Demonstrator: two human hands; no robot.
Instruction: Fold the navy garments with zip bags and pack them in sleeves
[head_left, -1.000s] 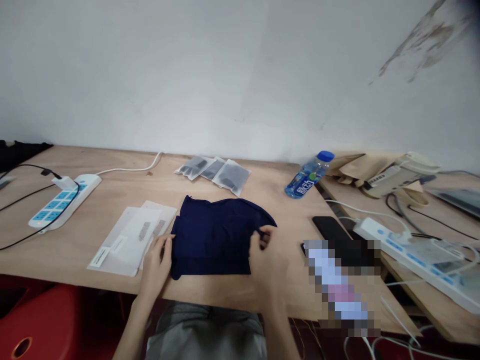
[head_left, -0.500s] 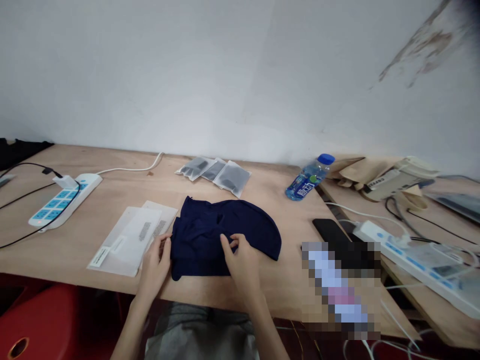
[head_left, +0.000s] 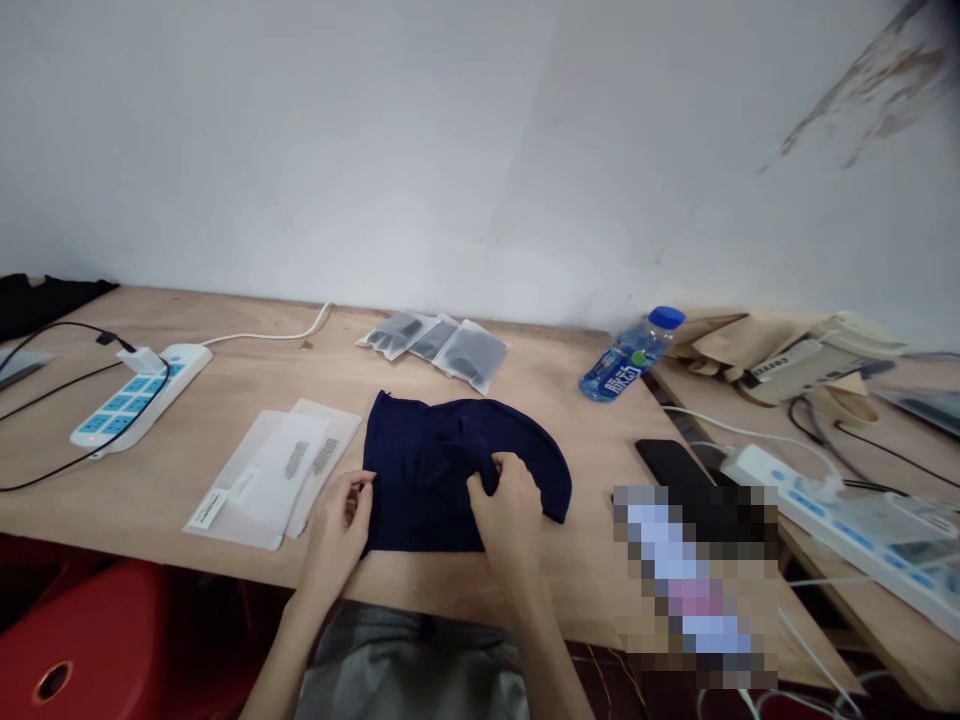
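Hands both at the front of the worktop [head_left: 112,500]: R hand [head_left: 510,515] now pinches a fold of the navy knit garment [head_left: 450,450], fingers gathered, vs. resting looser on the cloth a moment before; L hand [head_left: 337,535] sits half-open w/ fingertips at the garment's left edge, a bit further right than before. Garment lies mid-worktop, just right of two frosted plastic sleeves [head_left: 259,480], w/ clear packets of dark items [head_left: 435,345] beyond it, water bottle [head_left: 630,355] up right, black phone [head_left: 667,462] to its right.
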